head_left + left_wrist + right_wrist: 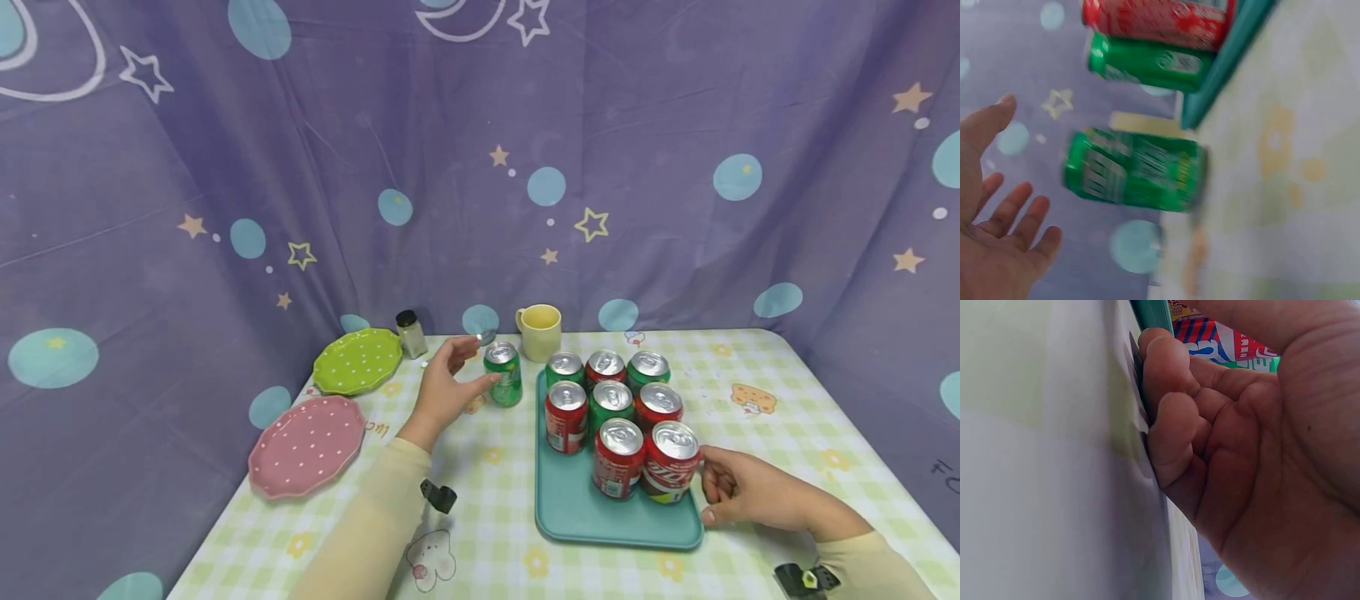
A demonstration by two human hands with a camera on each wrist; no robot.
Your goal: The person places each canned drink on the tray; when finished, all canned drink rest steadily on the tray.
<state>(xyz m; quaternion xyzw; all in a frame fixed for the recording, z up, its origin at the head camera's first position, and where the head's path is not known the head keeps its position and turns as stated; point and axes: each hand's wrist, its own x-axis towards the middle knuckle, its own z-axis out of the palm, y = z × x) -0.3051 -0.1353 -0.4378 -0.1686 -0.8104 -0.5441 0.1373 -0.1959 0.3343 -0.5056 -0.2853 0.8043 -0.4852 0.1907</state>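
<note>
A green soda can [503, 377] stands upright on the table, left of the teal tray [576, 510]. My left hand [444, 390] reaches beside it, thumb and fingers spread. In the left wrist view a gap shows between that hand [1004, 212] and the green can [1135, 170]. Several red and green soda cans stand on the tray, among them a red can [671, 463] at the front right. My right hand [757, 490] rests at the tray's right edge, fingers loosely curled. The right wrist view shows its fingers [1172, 428] low against the tablecloth, with nothing in the palm.
Behind the green can are a yellow mug [541, 335] and a spoon's metal end [486, 337]. A black-capped jar [411, 337] stands at the back left. Two dotted plates, one green [357, 363] and one pink [306, 448], lie along the left edge. A purple curtain [465, 133] hangs behind.
</note>
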